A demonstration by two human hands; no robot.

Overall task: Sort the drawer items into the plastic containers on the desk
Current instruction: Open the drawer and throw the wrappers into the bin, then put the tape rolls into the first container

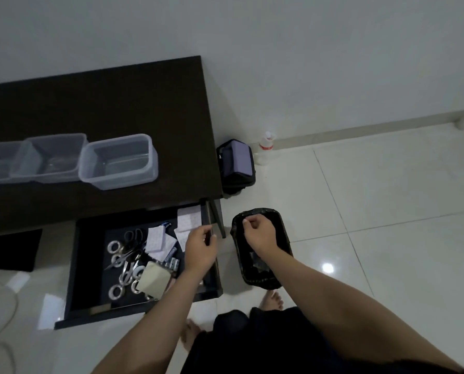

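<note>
The drawer (90, 265) stands pulled out below the dark worktop (90, 103); its contents lie in a loose heap — several pairs of scissors (129, 255), rolls of clear tape (113, 247), white paper squares (156, 238), a row of small batteries (172, 263) and a beige pad (153, 279) tilted at the near side. On the worktop three clear plastic containers (118, 161) sit in a row, touching or nearly touching one another; the rightmost shows nothing inside, and the leftmost is cut off by the frame edge.

The left hand (199, 248) hovers over the right end of the drawer, its fingers (207, 237) curled inward with thumb and forefinger drawn together; whether they pinch anything is too small to tell. The right hand (260, 230) hangs over a black-lined bin (263, 276) on the floor just beside the drawer; its fingers (248, 221) are likewise curled toward the thumb, and I cannot tell whether something is held between them.

Against the wall sit a dark bag (237, 164) and a white bottle (266, 147) — both on the tiled floor, beside the worktop's end.
</note>
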